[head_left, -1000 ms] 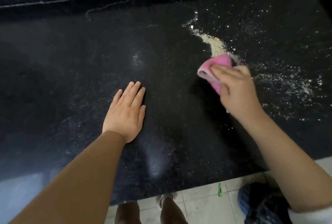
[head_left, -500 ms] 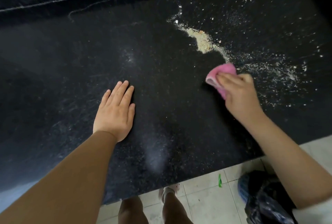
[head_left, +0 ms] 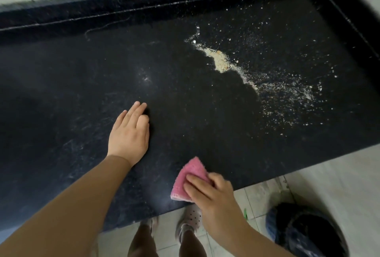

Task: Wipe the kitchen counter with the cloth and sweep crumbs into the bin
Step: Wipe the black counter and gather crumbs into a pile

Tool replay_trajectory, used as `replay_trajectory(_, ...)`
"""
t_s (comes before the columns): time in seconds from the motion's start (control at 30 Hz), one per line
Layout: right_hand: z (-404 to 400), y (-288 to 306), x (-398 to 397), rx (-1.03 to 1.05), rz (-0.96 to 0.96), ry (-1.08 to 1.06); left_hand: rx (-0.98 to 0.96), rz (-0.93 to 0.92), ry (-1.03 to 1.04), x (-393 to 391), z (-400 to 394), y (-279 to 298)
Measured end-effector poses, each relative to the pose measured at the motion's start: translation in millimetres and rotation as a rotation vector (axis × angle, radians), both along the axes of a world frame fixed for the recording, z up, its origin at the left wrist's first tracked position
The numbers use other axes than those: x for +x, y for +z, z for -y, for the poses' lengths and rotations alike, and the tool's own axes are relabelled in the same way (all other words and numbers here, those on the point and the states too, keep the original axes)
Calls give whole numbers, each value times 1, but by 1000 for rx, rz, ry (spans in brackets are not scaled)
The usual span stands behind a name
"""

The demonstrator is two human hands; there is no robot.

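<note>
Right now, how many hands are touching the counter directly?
1. The left hand rests on the black counter. The right hand presses the pink cloth at the front edge instead.

Dim, soft overhead light; faint sheen on dark counter (head_left: 61, 92); wide-angle bending at edges; slight motion blur.
</note>
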State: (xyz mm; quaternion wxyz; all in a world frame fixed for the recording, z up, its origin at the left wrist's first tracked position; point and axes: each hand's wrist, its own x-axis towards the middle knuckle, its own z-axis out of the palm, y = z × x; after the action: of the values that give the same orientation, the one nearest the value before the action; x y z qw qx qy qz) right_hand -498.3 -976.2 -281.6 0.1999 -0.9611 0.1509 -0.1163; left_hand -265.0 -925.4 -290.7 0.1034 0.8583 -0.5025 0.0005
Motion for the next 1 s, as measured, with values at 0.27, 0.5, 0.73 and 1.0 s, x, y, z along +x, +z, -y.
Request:
replay_trajectory(0.27, 131, -19, -22, -253, -5, -336, -104, -93, 83, -13, 0, -2)
replay_trajectory(0.5, 156, 2, 42, -135, 36, -366, -164, -139, 230, 3, -4, 4)
replay_trajectory(0.73, 2, -7, 66, -116, 54, 140, -75, -186, 313, 12, -15, -9)
replay_trajectory(1.0, 170, -17, 84, -155, -49, -416, -97, -183, 295, 10, -14, -7)
